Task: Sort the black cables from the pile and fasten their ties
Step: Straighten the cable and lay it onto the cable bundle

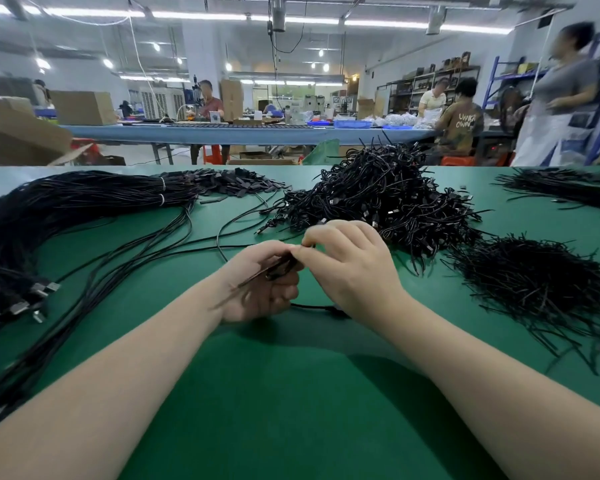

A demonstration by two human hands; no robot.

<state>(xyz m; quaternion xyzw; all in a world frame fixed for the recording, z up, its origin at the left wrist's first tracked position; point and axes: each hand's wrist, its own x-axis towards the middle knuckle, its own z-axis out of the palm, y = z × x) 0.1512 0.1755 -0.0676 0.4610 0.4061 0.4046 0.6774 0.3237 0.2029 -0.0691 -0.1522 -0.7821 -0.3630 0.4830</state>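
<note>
Above the green table, my left hand grips a folded black cable in its curled fingers. My right hand pinches a thin black tie at the cable's upper end, fingertips meeting the left hand's. A loop of the same cable hangs under the hands. Behind them rises a tangled pile of tied black cables. A heap of loose black ties lies to the right. To the left spreads a big bundle of long untied cables with metal plugs at the near ends.
A smaller bundle of black cables lies at the far right. Small black tags are heaped at the back of the table. Beyond the table edge, several people work at a long blue bench amid cardboard boxes and shelving.
</note>
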